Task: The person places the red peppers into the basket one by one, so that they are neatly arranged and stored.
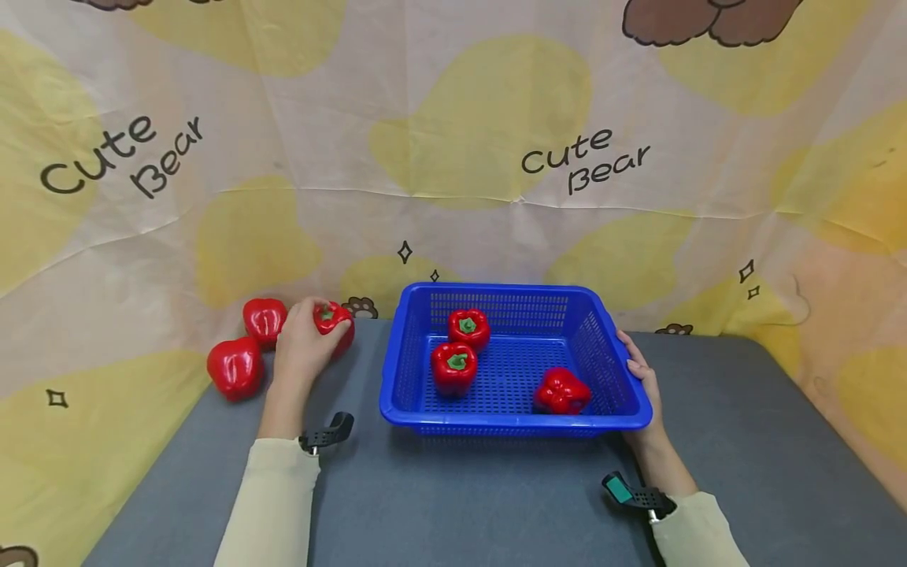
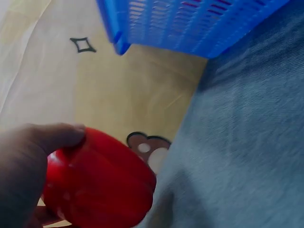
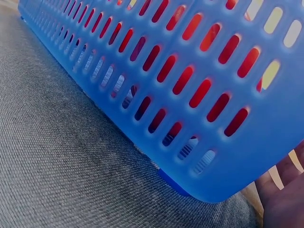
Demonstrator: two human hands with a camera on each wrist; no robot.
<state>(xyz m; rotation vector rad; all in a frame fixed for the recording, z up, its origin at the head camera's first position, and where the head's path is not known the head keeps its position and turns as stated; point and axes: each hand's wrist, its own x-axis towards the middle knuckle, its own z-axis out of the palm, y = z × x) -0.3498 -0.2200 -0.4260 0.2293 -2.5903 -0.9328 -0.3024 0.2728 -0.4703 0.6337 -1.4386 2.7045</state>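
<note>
pepper (image 2: 109, 183) in left grip (image 1: 301, 340), right grip (image 1: 646, 391) against basket (image 1: 510, 421)

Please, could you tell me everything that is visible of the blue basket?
The blue basket looks plastic: rectangular, open-topped, with slotted walls, a perforated floor and a solid rim. It stands upright on the grey table, holding three red bell peppers. The right hand touches its right side.

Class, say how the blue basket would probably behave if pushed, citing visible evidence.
The blue basket is probably stiff: its rim and walls look straight. It may be light for its size, as its walls are full of slots. It seems unlikely to tip, being broad and shallow.
</note>
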